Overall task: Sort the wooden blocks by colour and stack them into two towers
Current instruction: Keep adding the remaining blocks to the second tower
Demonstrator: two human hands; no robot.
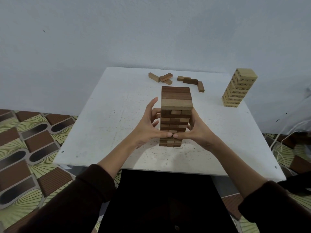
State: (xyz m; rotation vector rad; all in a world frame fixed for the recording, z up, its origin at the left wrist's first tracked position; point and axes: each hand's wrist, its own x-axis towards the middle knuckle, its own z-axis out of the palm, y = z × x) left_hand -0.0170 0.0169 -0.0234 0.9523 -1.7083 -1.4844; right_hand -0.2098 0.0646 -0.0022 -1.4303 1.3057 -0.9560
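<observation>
A tall tower of brown wooden blocks (pixel 175 105) stands in the middle of the white table (pixel 109 118). My left hand (pixel 149 125) lies against its left side with the fingers straight. My right hand (pixel 196 130) is against its right side. Both thumbs press the tower's near face low down and their tips almost meet. A second tower of pale yellow blocks (pixel 238 87) stands at the table's far right. Several loose brown blocks (pixel 161 78) lie at the back of the table, with a second small group (pixel 191 81) beside them.
The table stands against a pale blue-grey wall (pixel 117 31). A patterned brown and green floor (pixel 33 148) shows on both sides. White cords (pixel 282 140) hang off the table's right side. My dark sleeves and lap fill the bottom of the view.
</observation>
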